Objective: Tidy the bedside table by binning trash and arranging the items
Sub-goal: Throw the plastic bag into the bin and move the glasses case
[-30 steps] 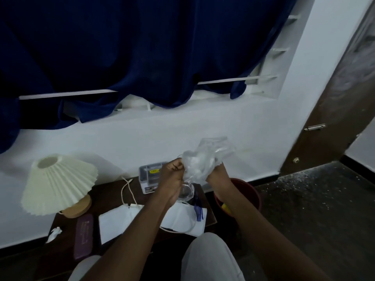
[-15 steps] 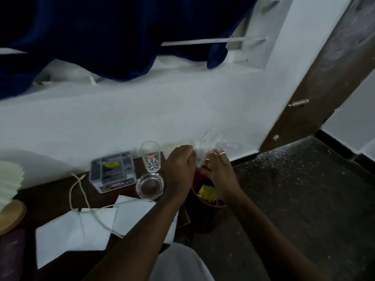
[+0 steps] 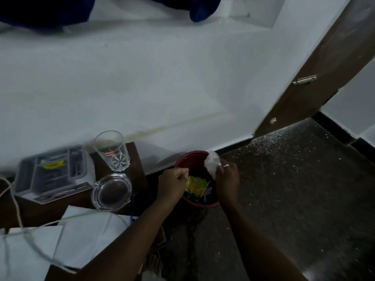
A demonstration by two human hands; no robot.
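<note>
The crumpled clear plastic bag [image 3: 211, 163] sits bunched in the fingers of the right hand [image 3: 226, 179], poking out past the fingertips and hanging over the far right rim of the red bin [image 3: 183, 157]. The right hand is closed around the wad, a ring showing on one finger. The left hand [image 3: 172, 184] hovers over the near left side of the bin, curled into a loose fist with finger and thumb pinched together; whether anything is between them cannot be told. Inside the bin, between the two hands, lie a yellow wrapper [image 3: 196, 184] and some pale scraps.

Left of the bin stands the dark wooden surface [image 3: 140, 171], its edge just beside the left wrist. On it, nearest the bin, are a glass ashtray [image 3: 111, 191] and behind that an upright drinking glass [image 3: 112, 151]. Farther left rests a grey box [image 3: 53, 172] with a yellow label. White papers [image 3: 81, 236] lie at the near side, crossed by a white cable [image 3: 14, 199]. The left forearm passes over the corner of the papers.
</note>
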